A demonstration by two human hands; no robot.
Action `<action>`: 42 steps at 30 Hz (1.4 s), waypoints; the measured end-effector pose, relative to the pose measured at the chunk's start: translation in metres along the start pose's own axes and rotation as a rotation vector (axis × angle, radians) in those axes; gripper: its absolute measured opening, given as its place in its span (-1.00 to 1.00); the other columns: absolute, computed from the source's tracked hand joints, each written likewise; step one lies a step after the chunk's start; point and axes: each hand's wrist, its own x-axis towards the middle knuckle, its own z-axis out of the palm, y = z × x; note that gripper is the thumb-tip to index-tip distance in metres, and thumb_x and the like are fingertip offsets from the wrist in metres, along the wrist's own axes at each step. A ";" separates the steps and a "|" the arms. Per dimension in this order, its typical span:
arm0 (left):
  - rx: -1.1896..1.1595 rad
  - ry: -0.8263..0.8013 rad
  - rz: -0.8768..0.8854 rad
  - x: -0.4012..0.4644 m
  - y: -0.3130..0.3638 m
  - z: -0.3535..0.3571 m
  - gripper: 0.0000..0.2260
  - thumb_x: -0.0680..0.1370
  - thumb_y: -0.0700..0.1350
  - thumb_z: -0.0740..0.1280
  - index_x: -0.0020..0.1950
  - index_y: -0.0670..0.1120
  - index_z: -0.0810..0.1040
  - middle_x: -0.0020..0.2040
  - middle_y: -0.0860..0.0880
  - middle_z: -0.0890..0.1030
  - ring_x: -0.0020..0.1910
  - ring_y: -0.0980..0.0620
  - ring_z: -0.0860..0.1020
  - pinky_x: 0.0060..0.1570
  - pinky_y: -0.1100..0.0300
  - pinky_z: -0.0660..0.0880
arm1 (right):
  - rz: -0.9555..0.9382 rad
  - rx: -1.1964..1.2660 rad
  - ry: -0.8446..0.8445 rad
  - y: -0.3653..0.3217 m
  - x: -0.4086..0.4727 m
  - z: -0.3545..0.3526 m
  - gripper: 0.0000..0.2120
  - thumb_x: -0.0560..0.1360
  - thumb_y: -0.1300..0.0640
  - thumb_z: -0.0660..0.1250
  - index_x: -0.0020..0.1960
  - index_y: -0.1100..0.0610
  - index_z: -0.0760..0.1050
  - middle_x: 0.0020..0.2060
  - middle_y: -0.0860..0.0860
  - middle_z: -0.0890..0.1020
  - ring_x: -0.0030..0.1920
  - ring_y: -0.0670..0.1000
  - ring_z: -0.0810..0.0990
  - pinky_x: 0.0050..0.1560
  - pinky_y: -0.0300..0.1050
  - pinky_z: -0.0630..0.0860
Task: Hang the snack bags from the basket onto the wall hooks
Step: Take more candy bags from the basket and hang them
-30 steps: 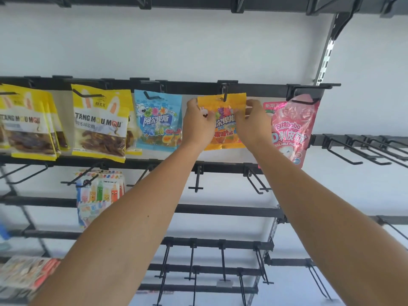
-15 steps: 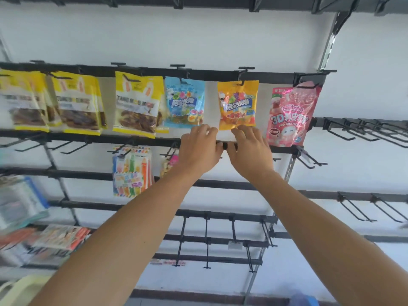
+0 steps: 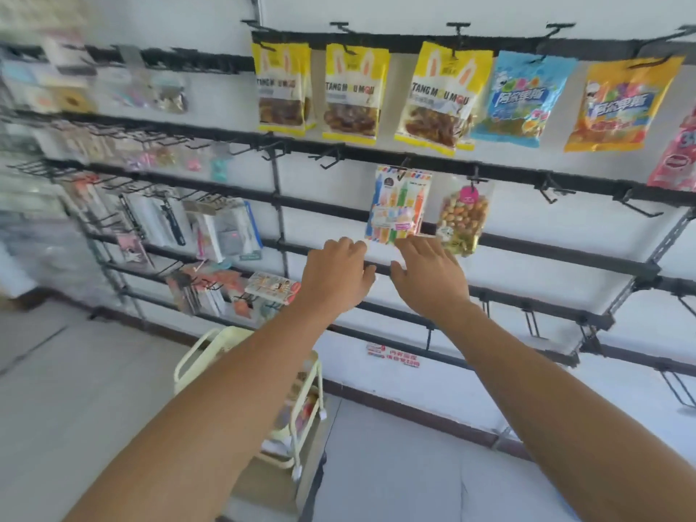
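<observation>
Orange snack bag (image 3: 621, 103): hangs from a wall hook (image 3: 653, 62) on the top rail, right of a blue bag (image 3: 521, 97); likely light, soft, crinkly film, best pinched at the stiff top corners beside the punched hole. Left hand (image 3: 337, 275) and right hand (image 3: 429, 275): fingers relaxed, holding nothing, well below it. Pale yellow basket (image 3: 301, 405): on the floor beneath, contents blurred.

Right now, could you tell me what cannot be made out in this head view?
- Goods on the left racks: smeared by motion blur.
- Basket contents: mostly hidden behind the left forearm.
- Pink bag: cut off by the right edge.
- Red wall sticker: text too small to read.
- Both hands, left and right: palms face away.
</observation>
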 end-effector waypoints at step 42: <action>-0.478 -0.862 -0.664 -0.122 -0.472 0.479 -0.46 0.61 -0.06 0.33 0.52 -0.20 0.25 0.42 -0.22 0.38 0.38 -0.21 0.42 0.34 -0.07 0.42 | 0.335 0.218 -1.007 -0.300 0.042 0.620 -0.52 0.60 -0.01 0.24 0.49 0.03 0.25 0.41 0.05 0.38 0.41 0.14 0.36 0.20 0.18 0.51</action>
